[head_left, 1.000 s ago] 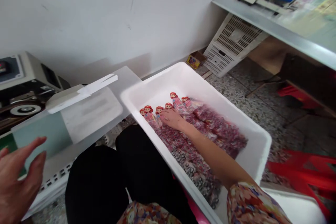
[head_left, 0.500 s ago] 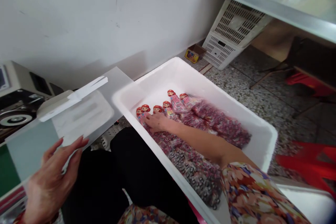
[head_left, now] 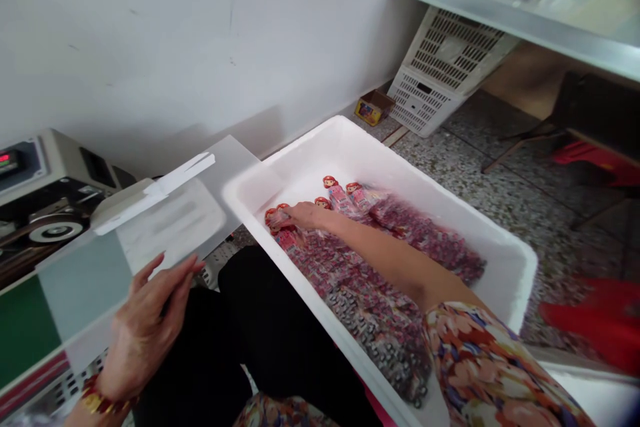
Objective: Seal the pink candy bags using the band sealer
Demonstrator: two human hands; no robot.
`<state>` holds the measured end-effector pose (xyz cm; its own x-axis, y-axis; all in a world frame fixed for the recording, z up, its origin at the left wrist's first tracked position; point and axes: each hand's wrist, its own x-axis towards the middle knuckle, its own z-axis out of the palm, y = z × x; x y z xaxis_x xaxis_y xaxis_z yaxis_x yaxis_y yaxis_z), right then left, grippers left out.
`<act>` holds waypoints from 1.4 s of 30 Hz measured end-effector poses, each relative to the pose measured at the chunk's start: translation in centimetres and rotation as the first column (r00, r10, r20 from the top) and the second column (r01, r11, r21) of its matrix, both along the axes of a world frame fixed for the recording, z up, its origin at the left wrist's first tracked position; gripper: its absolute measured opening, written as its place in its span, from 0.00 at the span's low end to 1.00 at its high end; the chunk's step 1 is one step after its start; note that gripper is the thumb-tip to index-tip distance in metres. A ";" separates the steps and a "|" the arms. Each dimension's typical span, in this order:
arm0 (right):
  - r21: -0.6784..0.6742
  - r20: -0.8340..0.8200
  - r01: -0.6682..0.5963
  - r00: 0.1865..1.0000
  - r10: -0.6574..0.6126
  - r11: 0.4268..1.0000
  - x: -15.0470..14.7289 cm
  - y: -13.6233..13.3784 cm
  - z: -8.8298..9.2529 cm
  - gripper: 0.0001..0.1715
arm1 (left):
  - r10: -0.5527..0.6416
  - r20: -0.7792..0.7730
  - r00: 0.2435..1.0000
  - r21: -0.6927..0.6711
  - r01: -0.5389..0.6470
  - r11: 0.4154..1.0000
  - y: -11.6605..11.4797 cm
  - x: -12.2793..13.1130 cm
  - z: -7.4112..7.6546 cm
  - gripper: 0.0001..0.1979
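Observation:
A white foam box holds rows of small clear packets with pink contents, several topped by red-haired cartoon heads. My right hand reaches into the box and rests at the heads of the packets near its left wall; its fingertips are partly lost against them, so I cannot make out a grip. My left hand hovers over my lap at the front edge of the work surface, fingers apart and holding nothing. A white strip lies across the translucent sheet behind it.
A sealing machine stands at the left. White slatted crates and a small carton are on the floor beneath a metal-edged table at the upper right. A red stool is to the right of the box.
My right hand has shifted slightly within the packets, over a different cartoon head. My left hand has moved right, and its bracelet now shows. The view has shifted a little.

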<state>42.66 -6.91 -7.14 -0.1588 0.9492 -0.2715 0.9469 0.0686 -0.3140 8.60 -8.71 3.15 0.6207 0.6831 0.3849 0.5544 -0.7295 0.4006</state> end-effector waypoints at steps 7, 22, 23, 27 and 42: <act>-0.132 -0.160 -0.040 0.987 0.018 0.990 4.1 -0.3 5.8 0.10 | -0.095 0.018 0.995 -0.008 0.096 0.995 0.7 2.9 -0.4 0.21; -0.254 -0.837 -0.344 0.546 -0.027 0.904 1.1 4.4 21.6 0.11 | 0.215 0.482 0.849 -0.699 0.225 0.679 3.2 11.8 3.7 0.26; -0.243 -0.873 -0.337 0.485 -0.054 0.910 0.3 5.1 20.8 0.17 | 0.284 0.532 0.798 -0.720 0.249 0.648 3.3 11.2 3.7 0.25; -0.196 -0.917 -0.243 0.389 -0.089 0.950 -3.5 7.8 16.7 0.25 | 0.440 0.602 0.666 -0.721 0.216 0.658 4.7 8.7 2.8 0.24; 0.164 -0.195 0.111 0.978 -0.078 0.980 -16.8 14.1 12.7 0.12 | 0.533 0.011 0.846 -0.090 -0.530 0.843 9.2 -0.1 -2.2 0.20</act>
<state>25.89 7.15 5.52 -0.0980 0.9923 -0.0761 0.8777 0.0502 -0.4766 8.52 0.52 0.96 0.1413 0.9339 0.3284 0.8325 -0.2916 0.4711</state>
